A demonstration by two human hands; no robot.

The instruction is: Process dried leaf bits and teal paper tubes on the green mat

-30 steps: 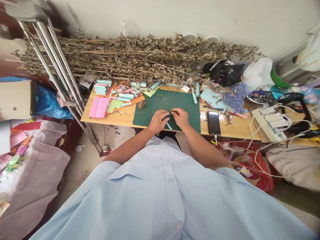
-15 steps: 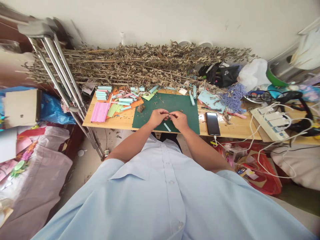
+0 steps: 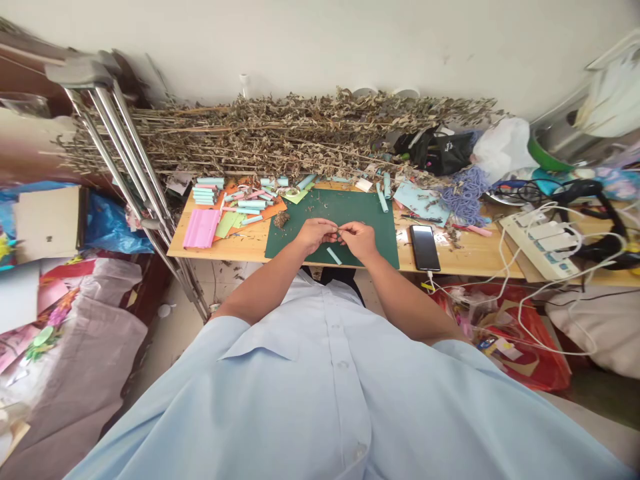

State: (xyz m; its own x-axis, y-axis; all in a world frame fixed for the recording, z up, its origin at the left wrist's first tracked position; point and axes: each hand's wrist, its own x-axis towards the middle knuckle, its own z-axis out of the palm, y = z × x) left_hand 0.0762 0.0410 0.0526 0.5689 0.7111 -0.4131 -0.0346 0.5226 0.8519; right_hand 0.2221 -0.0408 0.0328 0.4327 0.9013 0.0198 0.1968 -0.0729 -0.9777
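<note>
My left hand (image 3: 318, 233) and my right hand (image 3: 358, 239) meet fingertip to fingertip above a dark green cutting mat (image 3: 345, 202). Both are closed in a pinch, and whatever lies between the fingers is too small to name. Just below them a pale blue paper tube (image 3: 334, 255) rests on the mat near its front edge. A small clump of dried leaves (image 3: 281, 219) sits at the mat's left side, beyond my left wrist. Brown crumbs are scattered over the mat.
Dried leafy stalks (image 3: 260, 133) are heaped along the wall. Left of the mat are rolled paper tubes (image 3: 250, 204) and a pink folded sheet (image 3: 201, 229). A charging phone (image 3: 425, 247), purple yarn (image 3: 465, 195) and a power strip (image 3: 540, 241) lie right. Crutches (image 3: 130, 167) lean at the left.
The camera view has shifted slightly. My hands stay together over the mat, with the fingers only a little moved; the blue paper tube lies where it was.
</note>
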